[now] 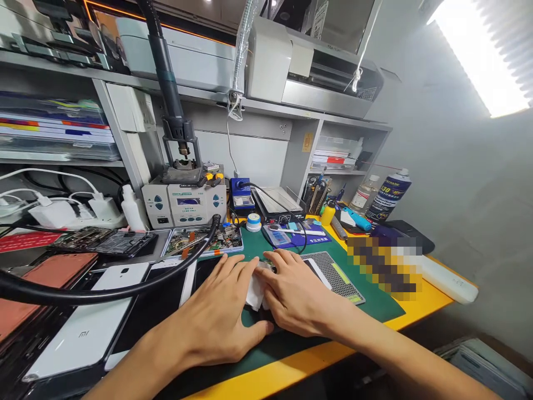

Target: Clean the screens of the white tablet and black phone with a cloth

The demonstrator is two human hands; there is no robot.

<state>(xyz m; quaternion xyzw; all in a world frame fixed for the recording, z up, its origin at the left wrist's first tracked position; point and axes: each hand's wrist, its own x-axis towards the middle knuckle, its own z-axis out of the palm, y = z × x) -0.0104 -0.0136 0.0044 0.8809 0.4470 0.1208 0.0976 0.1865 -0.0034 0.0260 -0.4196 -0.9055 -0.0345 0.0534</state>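
Observation:
My left hand (220, 314) lies palm down over the green mat, its fingers stretched forward and its thumb held apart. Beside it, my right hand (293, 297) bends its fingers round a crumpled white piece of tissue or wipe (254, 293), which shows between the two hands. The fingertips of both hands nearly meet there. A small part of a circuit board seems to show just beyond them, but my hands cover most of it. A dark flat panel (204, 270) lies under and left of my left fingers.
A perforated grey pad (335, 275) lies on the green mat (377, 297) to the right. Behind are a hot air station (187, 203), a parts tray (202, 243) and a heating plate (278, 205). A thick black hose (125, 294) crosses above several phones at left. Spray can (389, 194) at right.

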